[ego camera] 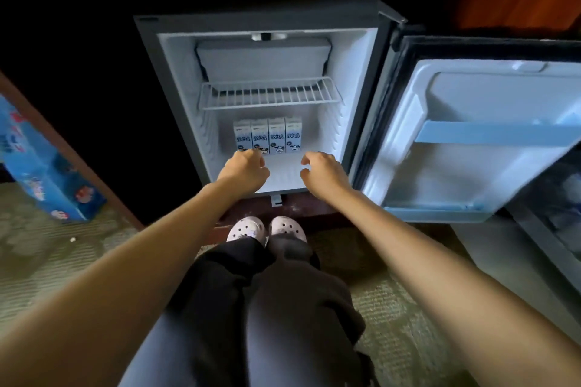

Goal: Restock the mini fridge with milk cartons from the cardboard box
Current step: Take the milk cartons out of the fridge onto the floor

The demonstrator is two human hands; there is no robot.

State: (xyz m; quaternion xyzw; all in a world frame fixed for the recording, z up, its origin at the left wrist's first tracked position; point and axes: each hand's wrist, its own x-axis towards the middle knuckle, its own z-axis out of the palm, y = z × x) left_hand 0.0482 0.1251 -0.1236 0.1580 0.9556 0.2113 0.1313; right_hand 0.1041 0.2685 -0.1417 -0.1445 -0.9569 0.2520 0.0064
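Bare forearms, no sleeves, no rings or watch on left hand (243,171) or right hand (323,171). Dark, loose trousers (283,308) — creased and bunched at the knees. Pale perforated clogs (267,228) — small charms dotted on top.

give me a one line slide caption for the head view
Both hands, left and right, empty before four milk cartons lined up under the wire shelf of the open mini fridge.
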